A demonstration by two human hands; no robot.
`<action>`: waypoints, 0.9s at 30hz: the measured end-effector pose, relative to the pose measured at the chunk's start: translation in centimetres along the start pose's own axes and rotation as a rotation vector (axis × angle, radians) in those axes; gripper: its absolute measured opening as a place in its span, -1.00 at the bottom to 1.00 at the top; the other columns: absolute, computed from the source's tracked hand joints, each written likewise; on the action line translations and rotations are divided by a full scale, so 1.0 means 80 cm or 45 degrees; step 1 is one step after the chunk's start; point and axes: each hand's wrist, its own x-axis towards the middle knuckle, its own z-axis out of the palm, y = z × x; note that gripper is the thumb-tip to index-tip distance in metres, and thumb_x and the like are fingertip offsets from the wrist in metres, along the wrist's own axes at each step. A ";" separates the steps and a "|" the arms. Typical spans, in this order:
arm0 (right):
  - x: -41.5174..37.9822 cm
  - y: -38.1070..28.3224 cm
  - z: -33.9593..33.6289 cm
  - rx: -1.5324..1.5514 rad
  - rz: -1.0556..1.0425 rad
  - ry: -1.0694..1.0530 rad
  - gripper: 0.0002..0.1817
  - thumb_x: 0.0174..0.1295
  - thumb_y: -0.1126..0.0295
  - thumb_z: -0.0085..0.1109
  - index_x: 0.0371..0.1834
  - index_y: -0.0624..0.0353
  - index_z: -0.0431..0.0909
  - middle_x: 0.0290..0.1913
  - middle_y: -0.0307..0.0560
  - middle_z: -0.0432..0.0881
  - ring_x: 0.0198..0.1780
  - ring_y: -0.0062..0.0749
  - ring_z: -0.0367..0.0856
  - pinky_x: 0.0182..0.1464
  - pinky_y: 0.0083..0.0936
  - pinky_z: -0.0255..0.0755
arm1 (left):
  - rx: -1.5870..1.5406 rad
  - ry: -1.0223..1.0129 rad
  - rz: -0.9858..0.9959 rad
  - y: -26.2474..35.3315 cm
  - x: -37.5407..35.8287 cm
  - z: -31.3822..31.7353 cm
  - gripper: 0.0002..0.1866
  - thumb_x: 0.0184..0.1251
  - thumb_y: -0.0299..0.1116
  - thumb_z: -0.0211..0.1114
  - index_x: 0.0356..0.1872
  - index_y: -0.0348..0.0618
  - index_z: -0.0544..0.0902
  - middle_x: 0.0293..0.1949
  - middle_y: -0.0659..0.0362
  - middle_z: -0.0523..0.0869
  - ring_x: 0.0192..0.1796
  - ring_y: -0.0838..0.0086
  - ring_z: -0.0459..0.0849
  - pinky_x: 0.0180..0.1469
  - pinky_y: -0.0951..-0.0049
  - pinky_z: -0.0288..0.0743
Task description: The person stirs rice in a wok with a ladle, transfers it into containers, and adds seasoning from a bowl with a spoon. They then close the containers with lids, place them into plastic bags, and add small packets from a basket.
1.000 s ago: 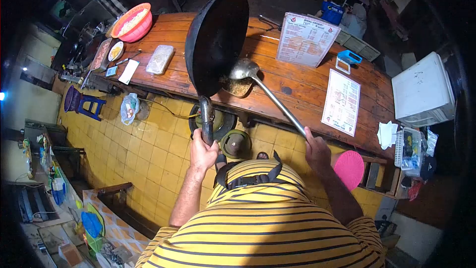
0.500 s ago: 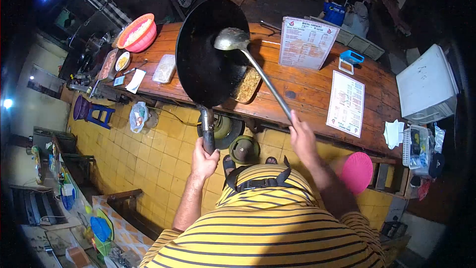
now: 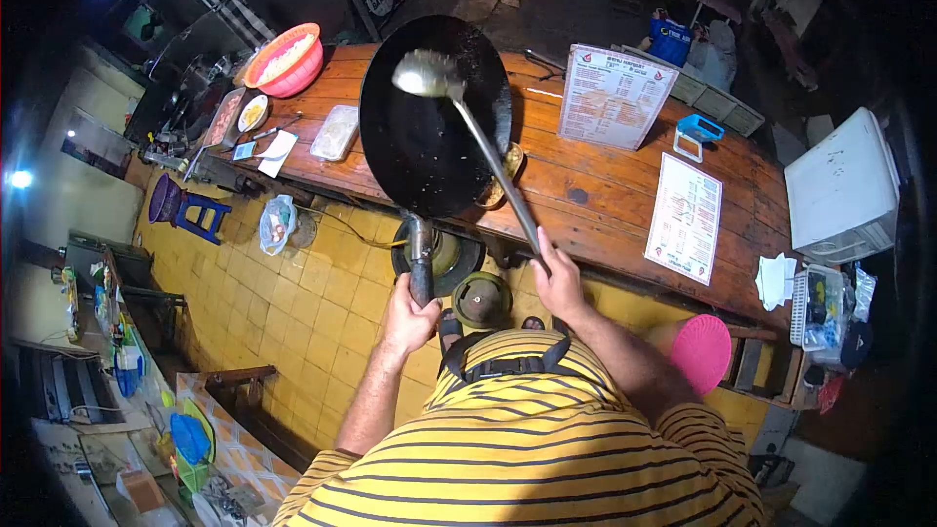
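Note:
My left hand is wrapped round the handle of a large black wok, which is tilted above the wooden table's near edge. The long handle of a metal ladle is in my right hand. The ladle's bowl is over the upper part of the wok's dark interior, where small bits of food show. A tray of food lies on the table, partly hidden behind the wok and the ladle handle.
On the wooden table are a pink basket, a clear container, a standing menu, a flat menu and a blue stand. A white box is at right. A gas cylinder stands by my feet.
My right hand has moved left and down in view, and the ladle's bowl has shifted left over the wok. The wok now covers more of the food tray.

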 end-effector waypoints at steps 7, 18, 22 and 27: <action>-0.073 0.104 -0.123 -0.507 -0.118 -0.317 -0.37 0.16 0.51 0.17 0.37 0.04 0.35 -0.44 0.09 0.43 -0.42 -0.04 0.46 -0.32 -0.16 0.39 | -0.032 0.019 0.167 -0.017 0.008 0.000 -0.62 0.20 -0.50 0.21 -0.02 -0.22 0.26 -0.58 0.23 0.51 -0.65 0.57 0.49 -0.64 0.53 0.38; -0.061 0.098 -0.151 -0.853 -0.054 -0.299 -0.37 0.19 0.46 0.17 0.39 -0.07 0.34 -0.40 0.06 0.44 -0.33 -0.02 0.48 -0.25 -0.20 0.41 | 0.290 0.211 0.293 -0.030 0.015 0.005 -0.62 0.18 -0.53 0.23 0.00 -0.19 0.32 -0.57 0.23 0.51 -0.65 0.59 0.48 -0.66 0.52 0.34; -0.058 0.059 -0.137 -0.692 -0.012 -0.219 -0.44 0.22 0.47 0.10 0.34 -0.13 0.41 -0.42 0.02 0.44 -0.35 -0.07 0.50 -0.30 -0.20 0.42 | 0.196 0.238 0.203 -0.032 0.019 0.007 -0.54 0.05 -0.41 0.35 -0.02 -0.25 0.40 -0.57 0.24 0.51 -0.55 0.52 0.48 -0.45 0.43 0.39; -0.060 0.066 -0.163 -0.744 0.019 -0.210 -0.48 0.24 0.48 0.09 0.31 -0.14 0.45 -0.45 0.04 0.41 -0.38 -0.03 0.49 -0.31 -0.16 0.42 | -0.049 0.210 0.128 -0.001 0.019 0.007 -0.57 0.09 -0.48 0.31 -0.01 -0.27 0.39 -0.57 0.28 0.51 -0.61 0.60 0.46 -0.55 0.51 0.36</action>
